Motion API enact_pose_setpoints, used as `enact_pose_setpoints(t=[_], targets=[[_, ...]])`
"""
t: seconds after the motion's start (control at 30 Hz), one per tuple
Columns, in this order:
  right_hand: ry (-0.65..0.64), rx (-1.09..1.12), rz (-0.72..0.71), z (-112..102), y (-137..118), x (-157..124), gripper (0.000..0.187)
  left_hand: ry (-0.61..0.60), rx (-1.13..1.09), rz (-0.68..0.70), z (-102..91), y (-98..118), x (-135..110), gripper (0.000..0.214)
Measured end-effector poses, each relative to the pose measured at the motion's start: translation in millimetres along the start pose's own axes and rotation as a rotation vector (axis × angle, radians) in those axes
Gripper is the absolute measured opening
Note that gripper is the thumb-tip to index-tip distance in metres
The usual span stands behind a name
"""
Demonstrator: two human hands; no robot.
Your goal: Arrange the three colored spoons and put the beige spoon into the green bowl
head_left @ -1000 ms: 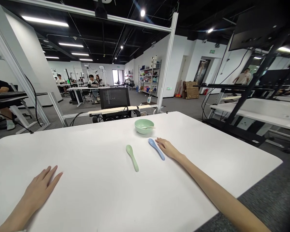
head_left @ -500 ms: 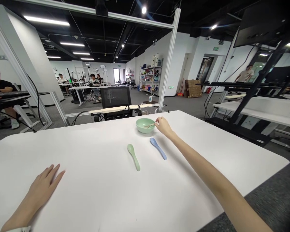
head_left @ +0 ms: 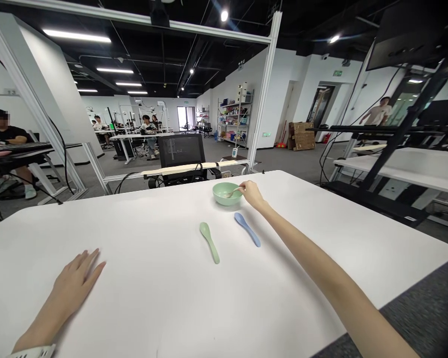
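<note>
At the far middle of the white table [head_left: 164,308], a pale spoon [head_left: 232,192] rests in a mint-green bowl [head_left: 226,200], its scoop down inside and its handle leaning over the right rim. The right hand [head_left: 251,194] reaches out to that rim. Its fingertips are pinched together on the end of the handle, though the view is too small to show how firm the hold is.

Just nearer than the bowl, a blue spoon [head_left: 247,229] lies flat on the table. A green spoon [head_left: 209,242] lies to its left. Both are apart from each other and from the bowl.

At the near left, the left hand [head_left: 77,279] lies palm down with its fingers spread flat, holding nothing.

One second ago the right hand lay on the table against the blue spoon. Half a second ago it had reached the bowl, and it stays there now. The left hand, the bowl and the two loose spoons have kept their places.

Beyond the table's far edge stands a black mesh office chair [head_left: 182,151], with an aluminium frame post [head_left: 263,94] to its right. Farther back are a stocked shelf unit [head_left: 233,117] and a cardboard box [head_left: 301,136]. A green sign [head_left: 336,73] over the far doorway is too small to read. Other people sit at desks far left [head_left: 0,134].
</note>
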State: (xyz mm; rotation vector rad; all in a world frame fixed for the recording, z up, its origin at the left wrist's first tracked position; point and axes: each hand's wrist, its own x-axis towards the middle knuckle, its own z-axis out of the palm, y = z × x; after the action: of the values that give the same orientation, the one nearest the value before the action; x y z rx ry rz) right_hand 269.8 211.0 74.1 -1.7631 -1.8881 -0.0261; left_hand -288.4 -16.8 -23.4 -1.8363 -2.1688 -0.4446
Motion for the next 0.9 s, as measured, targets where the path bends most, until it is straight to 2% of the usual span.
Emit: enact_pose_setpoints(t=[0.1, 0.17, 0.23, 0.37, 0.47, 0.57, 0.67, 0.8, 0.9], targets=[[0.136, 0.227, -0.129, -13, -15, -12, 0.019, 0.051, -0.191, 0.038, -22.1, 36, 5, 0.065], [0.225, 0.359, -0.229, -22, -32, -29, 0.016, 0.091, -0.324, 0.117, -38.2, 75, 8, 0.059], [0.262, 0.471, -0.338, -30, -53, -56, 0.016, 0.092, -0.43, 0.219, -52.3, 121, 10, 0.053], [0.129, 0.635, -0.484, -41, -99, -124, 0.02, 0.139, -0.512, 0.506, -67.5, 210, 15, 0.052], [-0.009, 0.717, -0.48, -45, -120, -164, 0.023, 0.185, -0.489, 0.678, -67.0, 250, 17, 0.048], [-0.071, 0.74, -0.438, -43, -125, -181, 0.029, 0.215, -0.481, 0.738, -60.5, 261, 19, 0.04], [-0.144, 0.675, -0.348, -35, -117, -181, 0.038, 0.193, -0.411, 0.683, -51.9, 257, 20, 0.041], [-0.271, 0.499, -0.213, -10, -104, -179, 0.043, 0.091, -0.361, 0.585, -38.3, 250, 20, 0.039], [-0.315, 0.435, -0.225, 14, -101, -183, 0.042, 0.03, -0.378, 0.6, -26.2, 252, 22, 0.038]])
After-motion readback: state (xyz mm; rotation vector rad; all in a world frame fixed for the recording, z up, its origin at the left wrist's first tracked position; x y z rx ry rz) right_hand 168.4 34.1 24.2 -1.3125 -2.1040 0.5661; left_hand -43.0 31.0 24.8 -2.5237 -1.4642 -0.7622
